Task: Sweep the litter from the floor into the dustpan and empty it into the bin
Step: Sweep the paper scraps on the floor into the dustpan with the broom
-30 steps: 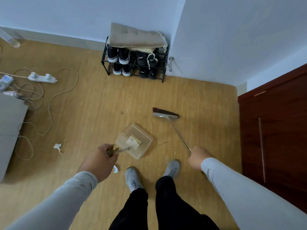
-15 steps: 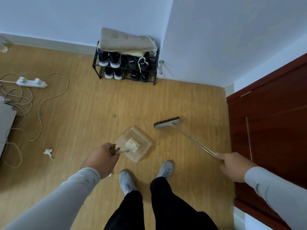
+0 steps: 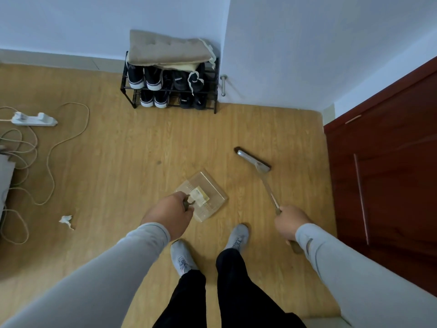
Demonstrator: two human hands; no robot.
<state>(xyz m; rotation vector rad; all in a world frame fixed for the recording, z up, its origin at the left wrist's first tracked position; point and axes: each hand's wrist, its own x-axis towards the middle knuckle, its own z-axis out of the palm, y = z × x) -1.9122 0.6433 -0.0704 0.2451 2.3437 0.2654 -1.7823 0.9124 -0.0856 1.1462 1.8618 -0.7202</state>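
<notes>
Head view: left hand grips the handle of the clear dustpan, which is low over the wood floor just ahead of the feet; a small paper label lies in the pan. Right hand grasps the broom handle, brush head down on the floor right of the dustpan, near the red door. Crumpled white litter lies well left of the dustpan, near cables. Shoe rack stands against the far wall.
</notes>
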